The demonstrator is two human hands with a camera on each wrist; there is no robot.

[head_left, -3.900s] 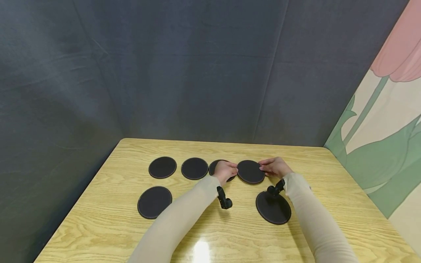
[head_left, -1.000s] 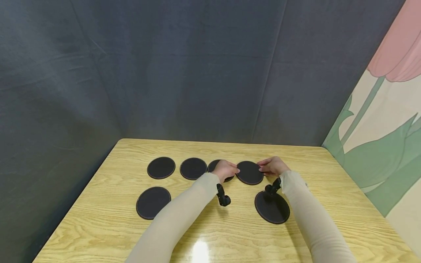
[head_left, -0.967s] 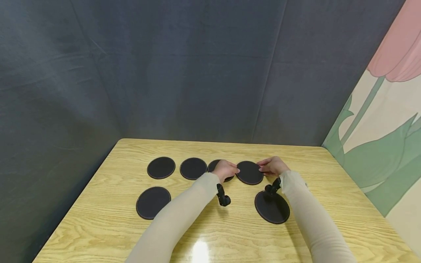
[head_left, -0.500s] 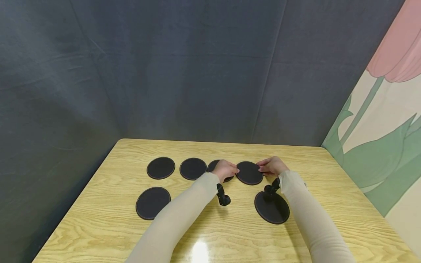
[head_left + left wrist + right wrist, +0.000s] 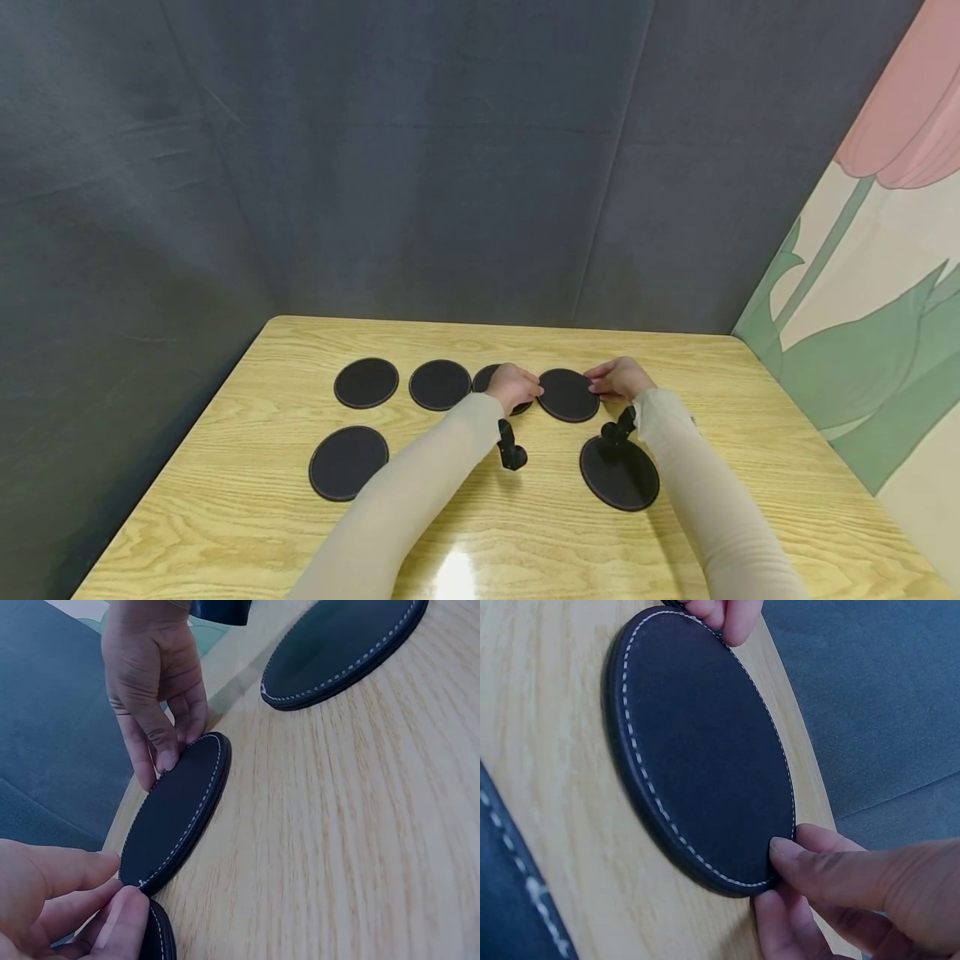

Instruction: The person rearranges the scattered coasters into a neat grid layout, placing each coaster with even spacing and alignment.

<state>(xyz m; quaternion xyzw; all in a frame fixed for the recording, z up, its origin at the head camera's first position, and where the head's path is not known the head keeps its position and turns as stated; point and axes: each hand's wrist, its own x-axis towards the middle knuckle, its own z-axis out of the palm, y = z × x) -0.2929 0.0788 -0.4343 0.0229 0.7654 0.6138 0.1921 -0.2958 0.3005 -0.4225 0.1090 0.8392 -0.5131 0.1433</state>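
Between my two hands lies a round black coaster (image 5: 568, 395) with pale stitching round its edge. My right hand (image 5: 621, 379) pinches its right edge, with the thumb (image 5: 787, 851) on top and other fingers at the rim and below. My left hand (image 5: 513, 387) holds the opposite edge between thumb and fingertips, seen close in the left wrist view. Under that hand is another coaster (image 5: 486, 377), partly hidden, nearly touching the held one. To its left in the same row are a coaster (image 5: 440, 385) and a farther one (image 5: 366, 383).
Nearer to me lie two more coasters, one at the left (image 5: 348, 463) and one at the right (image 5: 619, 473), partly below my right wrist camera (image 5: 618, 427). All rest on a wood-grain table (image 5: 540, 533). A dark curtain (image 5: 450, 167) stands behind, a flower-patterned surface (image 5: 862, 367) at the right.
Since the earliest frame the coaster between my hands has come very slightly nearer to me, and the whole view has shifted a little. Both hands keep their places on its edges.
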